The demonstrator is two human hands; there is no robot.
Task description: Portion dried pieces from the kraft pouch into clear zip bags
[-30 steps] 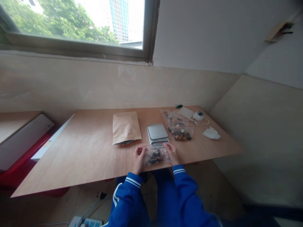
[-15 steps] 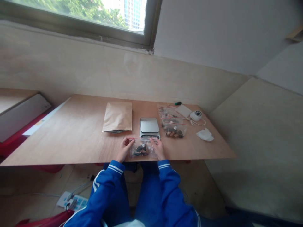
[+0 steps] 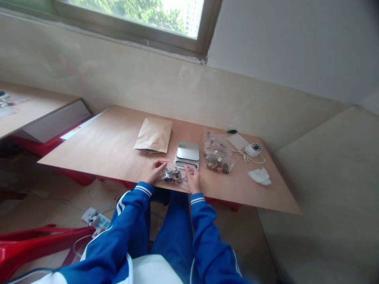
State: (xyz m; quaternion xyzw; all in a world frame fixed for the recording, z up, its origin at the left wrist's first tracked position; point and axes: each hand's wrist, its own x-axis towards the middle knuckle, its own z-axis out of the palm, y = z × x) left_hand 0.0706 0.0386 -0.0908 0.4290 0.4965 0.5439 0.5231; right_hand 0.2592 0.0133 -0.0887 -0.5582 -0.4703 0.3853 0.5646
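Zip bag: pinched at top edge by left hand and right hand, below frame centre, forearms outstretched.

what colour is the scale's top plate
Silver-grey: the top plate, in the head view.

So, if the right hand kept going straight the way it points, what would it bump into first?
Beyond the clear bag it's holding, the right hand would probably meet the silver-topped scale; they look close, though depth is hard to judge.
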